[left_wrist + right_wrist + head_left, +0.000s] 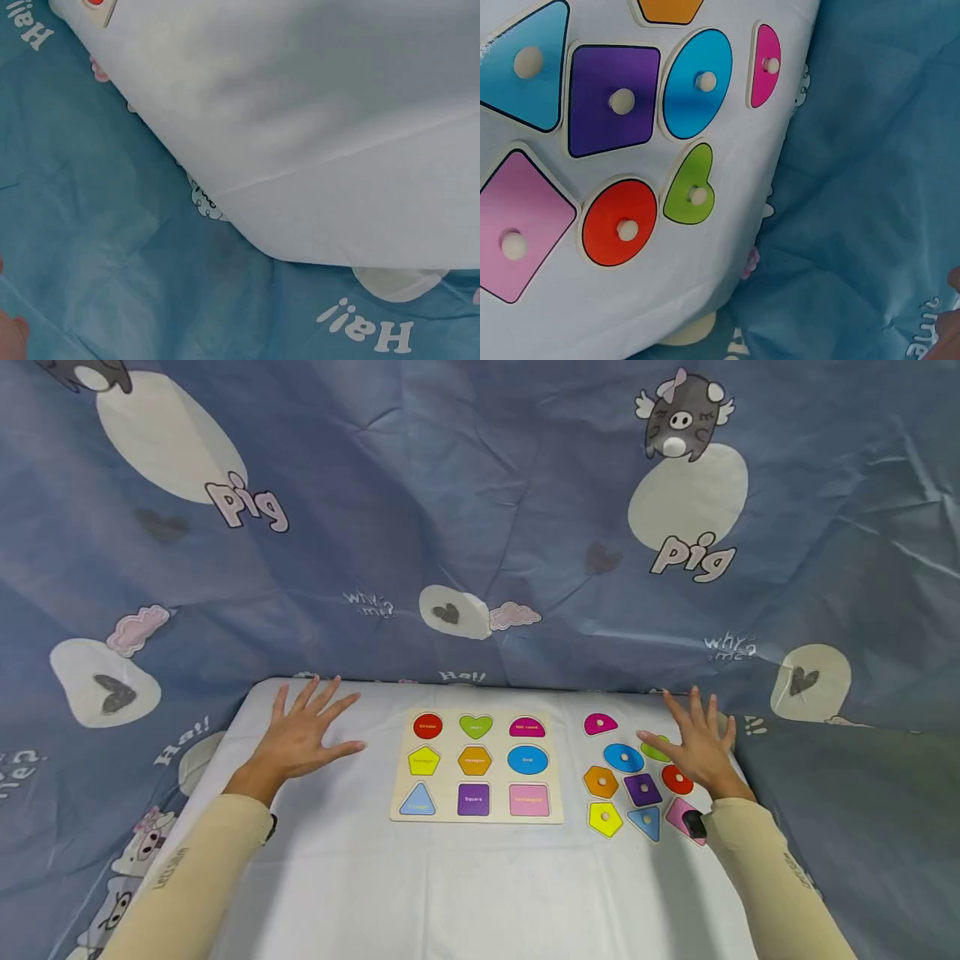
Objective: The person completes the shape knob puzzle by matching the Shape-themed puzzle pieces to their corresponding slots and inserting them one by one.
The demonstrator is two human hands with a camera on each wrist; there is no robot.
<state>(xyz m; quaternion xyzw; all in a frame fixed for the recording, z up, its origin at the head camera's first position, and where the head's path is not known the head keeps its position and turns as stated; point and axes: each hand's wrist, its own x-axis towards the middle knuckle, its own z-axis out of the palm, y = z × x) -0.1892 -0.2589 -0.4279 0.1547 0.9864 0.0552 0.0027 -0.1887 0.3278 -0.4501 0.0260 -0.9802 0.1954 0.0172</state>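
My left hand (296,739) is spread over the left side of the white table, fingers straight and holding nothing. On the right, my right hand (701,747) also has its fingers spread, above several knobbed shape pieces. Nearest to it are the green heart piece (690,187) and the red circle piece (620,225). Around them lie a purple square (613,124), a blue oval (690,97), a magenta half round (763,79), a light blue triangle (544,86), a pink rectangle (529,214), an orange hexagon (596,785) and a yellow pentagon (600,827). Between the hands lies a wooden puzzle board (442,777) with matching labelled shapes.
The white cloth-covered table (360,893) has rounded far corners. Behind and beside it hangs a blue sheet (480,510) printed with pigs and words. The board sits near the table's far edge, left of the loose pieces.
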